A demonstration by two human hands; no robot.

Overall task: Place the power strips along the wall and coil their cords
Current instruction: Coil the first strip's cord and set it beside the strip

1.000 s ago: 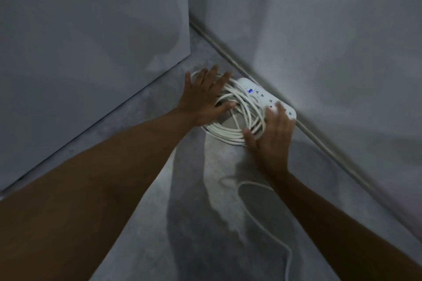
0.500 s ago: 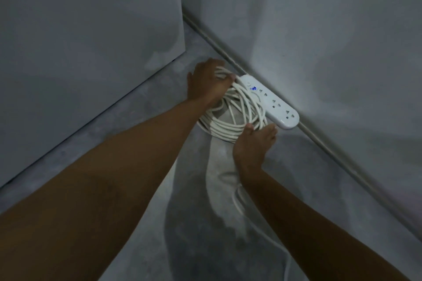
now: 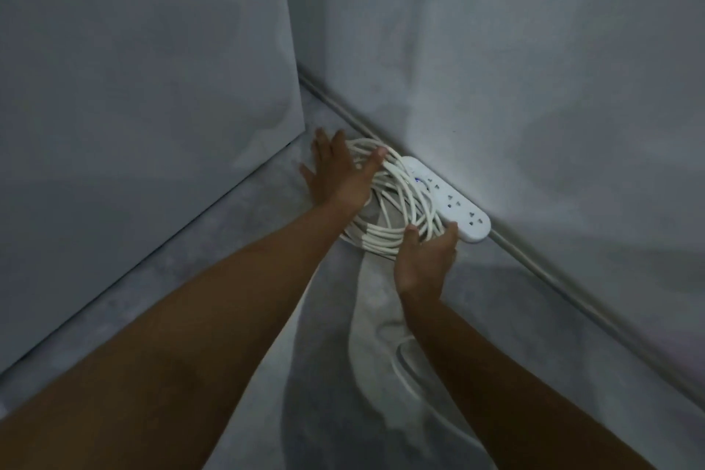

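My right hand [image 3: 423, 259] is the nearer one. Its fingers are curled round the near rim of the coiled cord [image 3: 385, 210], thumb on top of the loops, and one fingertip touches the near end of the power strip [image 3: 446, 198]. A loose tail of cord [image 3: 404, 359] runs back along the floor [image 3: 229, 317] under that wrist.

The coil lies flat just beyond the right hand, and its far side touches the strip. My left hand [image 3: 335, 172] lies spread on the coil's far-left edge, fingers straight, thumb laid over the loops, gripping nothing.

The strip sits beyond and to the right of both hands, its long axis running along the foot of the wall [image 3: 534, 88]. I judge the coil needs only squaring up beside it. I see no container.
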